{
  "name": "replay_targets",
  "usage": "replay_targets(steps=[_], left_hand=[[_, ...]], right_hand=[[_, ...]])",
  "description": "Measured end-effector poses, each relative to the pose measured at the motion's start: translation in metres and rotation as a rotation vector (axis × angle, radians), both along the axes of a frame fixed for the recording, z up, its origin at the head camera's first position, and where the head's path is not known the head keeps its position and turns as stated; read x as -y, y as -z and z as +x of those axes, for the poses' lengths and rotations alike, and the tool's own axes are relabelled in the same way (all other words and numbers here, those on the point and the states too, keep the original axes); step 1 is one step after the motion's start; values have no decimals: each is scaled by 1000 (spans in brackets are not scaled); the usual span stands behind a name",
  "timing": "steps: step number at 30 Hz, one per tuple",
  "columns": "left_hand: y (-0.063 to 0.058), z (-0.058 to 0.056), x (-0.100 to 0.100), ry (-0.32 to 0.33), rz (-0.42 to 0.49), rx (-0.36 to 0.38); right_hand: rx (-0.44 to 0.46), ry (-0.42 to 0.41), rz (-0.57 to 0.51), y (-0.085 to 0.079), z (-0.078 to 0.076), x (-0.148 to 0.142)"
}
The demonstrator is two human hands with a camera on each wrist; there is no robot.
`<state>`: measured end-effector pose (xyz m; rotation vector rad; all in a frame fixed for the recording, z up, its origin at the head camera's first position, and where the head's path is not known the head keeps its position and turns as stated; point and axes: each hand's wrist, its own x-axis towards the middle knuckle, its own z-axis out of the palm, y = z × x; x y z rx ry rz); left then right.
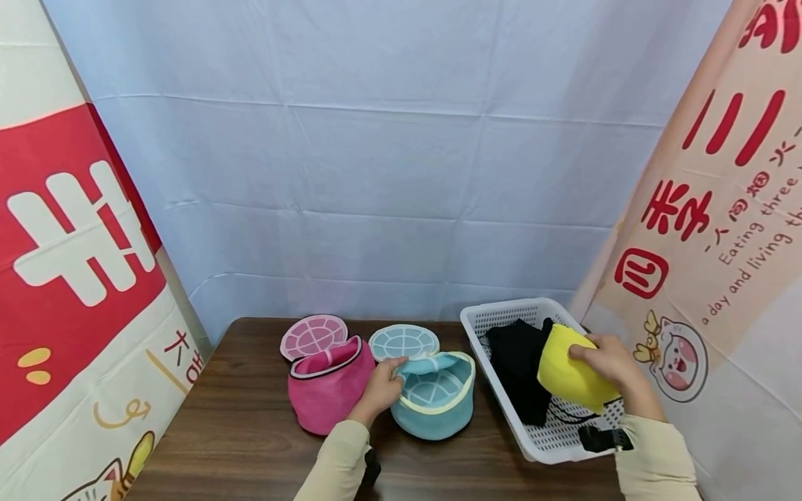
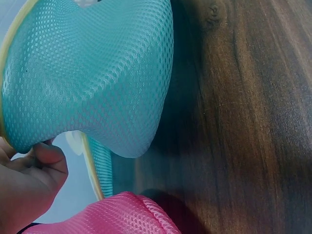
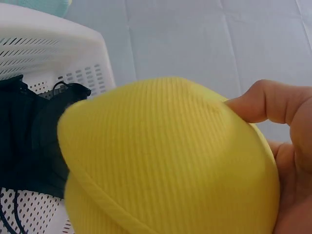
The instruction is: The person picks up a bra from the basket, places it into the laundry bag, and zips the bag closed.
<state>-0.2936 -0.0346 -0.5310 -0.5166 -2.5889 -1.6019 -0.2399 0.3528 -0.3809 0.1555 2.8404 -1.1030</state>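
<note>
My left hand point(image 1: 380, 390) pinches the rim of a teal mesh laundry bag point(image 1: 432, 419), which stands unzipped with its lid folded back. In the left wrist view, the thumb and fingers of that hand grip the bag's edge beside the teal mesh point(image 2: 92, 73). Over the white basket, my right hand point(image 1: 604, 362) holds a yellow ribbed garment point(image 1: 567, 369), thumb on top. Seen from the right wrist, the yellow garment point(image 3: 170, 146) has a smooth, rounded, cup-like form with a folded edge. The fingertips beneath it are hidden.
A pink mesh laundry bag point(image 1: 328, 396) stands open left of the teal one, its round lid point(image 1: 315, 337) behind it. The white basket point(image 1: 501, 410) on the right holds black garments point(image 1: 519, 376) with thin cords. All rest on a brown wooden table point(image 1: 219, 417) before a pale blue cloth.
</note>
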Motion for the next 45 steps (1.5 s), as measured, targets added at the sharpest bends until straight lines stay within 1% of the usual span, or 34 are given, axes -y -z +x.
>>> replay_targets(steps=[6, 12, 17, 22, 25, 31, 37, 42, 45], left_hand=[[0, 1, 1, 2, 16, -12], [1, 1, 2, -6, 43, -5], [3, 2, 1, -14, 38, -11], [3, 3, 0, -12, 33, -41], [2, 3, 0, -9, 23, -54], [-3, 3, 0, 5, 11, -61], [-6, 4, -1, -3, 21, -65], [-5, 3, 0, -9, 29, -76], [-3, 2, 0, -11, 22, -97]], right_hand=[[-12, -5, 11, -6, 3, 1], [-44, -10, 14, -11, 5, 5], [-59, -13, 30, -13, 7, 9], [-102, -36, 64, -16, 9, 12], [-111, -44, 70, -18, 10, 14], [-127, -41, 63, -24, 10, 20], [-168, -39, 87, -30, 10, 26], [-210, -35, 92, -33, 9, 31], [-240, -28, 85, -35, 10, 34]])
